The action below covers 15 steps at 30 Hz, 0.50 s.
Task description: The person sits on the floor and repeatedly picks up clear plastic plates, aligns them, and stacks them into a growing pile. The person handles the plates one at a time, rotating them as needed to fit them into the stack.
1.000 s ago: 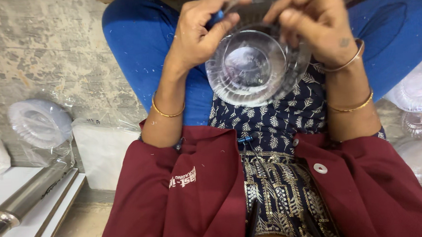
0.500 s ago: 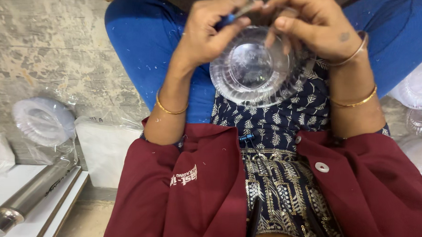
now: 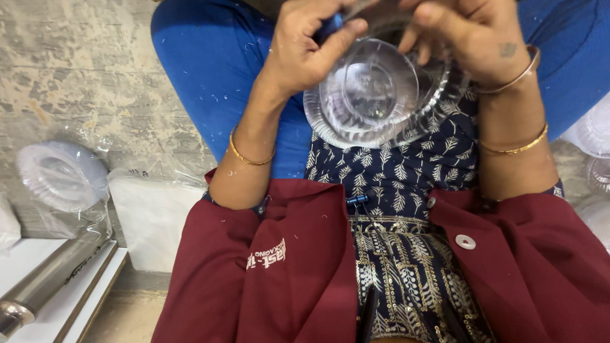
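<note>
A clear plastic bowl [image 3: 373, 95] with a ribbed rim is held up over my lap, its underside turned toward the camera. My left hand [image 3: 311, 46] is closed on a small tool with a blue handle [image 3: 340, 18], whose tip lies against the bowl's upper edge. My right hand [image 3: 466, 30] grips the bowl's rim from the upper right. Both wrists carry gold bangles. The far edge of the bowl is hidden behind my fingers.
A bagged stack of clear plastic lids [image 3: 62, 176] and a white packet [image 3: 154, 221] lie on the floor at left. A metal cylinder [image 3: 42, 285] rests on a white board at lower left. More clear plastic pieces [image 3: 604, 137] sit at right.
The bowl and both hands have shifted slightly up and to the right. The bowl has tilted a little in my grip.
</note>
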### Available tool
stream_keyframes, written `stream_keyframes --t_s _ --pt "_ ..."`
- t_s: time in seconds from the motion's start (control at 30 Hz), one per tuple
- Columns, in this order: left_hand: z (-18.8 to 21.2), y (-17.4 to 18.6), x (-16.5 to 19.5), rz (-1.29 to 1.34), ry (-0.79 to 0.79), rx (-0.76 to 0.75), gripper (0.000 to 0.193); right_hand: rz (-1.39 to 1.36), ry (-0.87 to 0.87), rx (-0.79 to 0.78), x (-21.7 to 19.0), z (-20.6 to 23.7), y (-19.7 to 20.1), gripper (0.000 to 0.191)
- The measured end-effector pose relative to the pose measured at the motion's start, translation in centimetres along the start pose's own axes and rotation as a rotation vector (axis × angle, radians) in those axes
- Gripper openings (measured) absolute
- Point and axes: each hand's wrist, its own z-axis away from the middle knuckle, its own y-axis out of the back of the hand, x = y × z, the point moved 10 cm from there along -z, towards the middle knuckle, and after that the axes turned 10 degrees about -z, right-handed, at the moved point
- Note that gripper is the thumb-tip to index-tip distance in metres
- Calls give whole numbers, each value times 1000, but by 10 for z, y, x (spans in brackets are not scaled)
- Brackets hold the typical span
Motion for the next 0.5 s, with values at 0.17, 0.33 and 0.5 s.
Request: stream_keyframes --t_s 0.17,0.33,0.5 --pt "2 17 -16 -91 129 99 14 -106 74 169 0 1 26 20" --pt "2 6 -5 -4 39 92 12 24 34 -28 7 3 7 17" --pt "7 11 -17 -52 135 127 16 -19 123 181 6 7 34 21"
